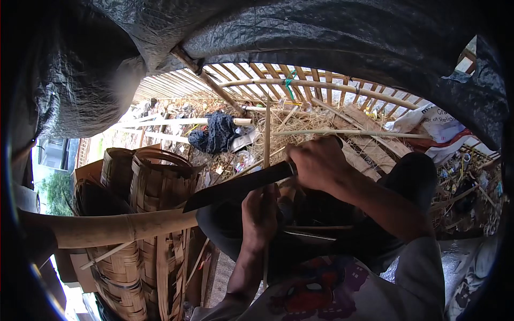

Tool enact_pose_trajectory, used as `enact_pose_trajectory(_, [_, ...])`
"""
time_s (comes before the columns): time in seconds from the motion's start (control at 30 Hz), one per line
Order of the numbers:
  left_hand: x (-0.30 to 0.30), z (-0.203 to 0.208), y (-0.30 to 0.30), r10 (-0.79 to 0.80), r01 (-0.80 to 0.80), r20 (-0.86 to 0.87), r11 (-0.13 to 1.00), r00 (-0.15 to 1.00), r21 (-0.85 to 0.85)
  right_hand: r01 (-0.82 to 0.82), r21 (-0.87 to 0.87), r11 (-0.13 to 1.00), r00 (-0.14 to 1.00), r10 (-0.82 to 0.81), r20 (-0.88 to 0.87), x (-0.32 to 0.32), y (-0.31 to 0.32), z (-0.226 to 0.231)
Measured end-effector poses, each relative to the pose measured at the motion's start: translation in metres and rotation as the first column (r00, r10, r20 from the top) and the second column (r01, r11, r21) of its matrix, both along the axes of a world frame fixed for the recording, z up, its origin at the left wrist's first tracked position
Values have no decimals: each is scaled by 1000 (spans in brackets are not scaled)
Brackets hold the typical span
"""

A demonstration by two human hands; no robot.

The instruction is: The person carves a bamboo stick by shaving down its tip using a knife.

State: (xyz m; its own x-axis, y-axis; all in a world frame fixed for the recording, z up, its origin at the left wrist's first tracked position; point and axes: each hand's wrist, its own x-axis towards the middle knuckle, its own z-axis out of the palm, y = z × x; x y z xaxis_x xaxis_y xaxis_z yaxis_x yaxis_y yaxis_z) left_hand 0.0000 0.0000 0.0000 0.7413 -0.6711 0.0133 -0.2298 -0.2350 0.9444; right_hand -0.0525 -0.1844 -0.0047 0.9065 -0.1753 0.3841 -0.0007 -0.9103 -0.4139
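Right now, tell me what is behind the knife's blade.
A thin bamboo strip passes behind the blade, showing above it and gripped by the left hand below. The stretch it crosses is covered, so any cut there cannot be seen.

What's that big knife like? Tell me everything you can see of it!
The knife has a long, broad, dark blade that looks like metal, with a paler ring where it meets the handle. The right hand grips the handle and covers most of it. The blade slants down toward the left, crossing a thin strip just above the left hand. Whether its edge touches the strip is hard to tell.
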Motion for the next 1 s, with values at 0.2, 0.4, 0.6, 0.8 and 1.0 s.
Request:
enact_pose_trajectory(0.2, [3,3,-9,89,-95,77,993,993,71,112,-70,991,994,-110,28,12,-21,-8])
enact_pose_trajectory(0.4, [3,9,-5,148,-154,108,987,983,53,490,-26,871,855,-487,-182,14,-70,-6])
enact_pose_trajectory(0.6, [4,24,-7,185,-184,-47,983,982,21,691,298,658,711,-694,-115,-8,-135,-13])
enact_pose_trajectory(0.8, [-4,22,-10,108,-119,-171,992,979,-53,255,229,939,964,-266,16,-5,-50,8])
enact_pose_trajectory(1.0, [-10,27,-19,127,-154,-204,981,971,-119,94,49,994,994,-96,54,-13,-26,13])
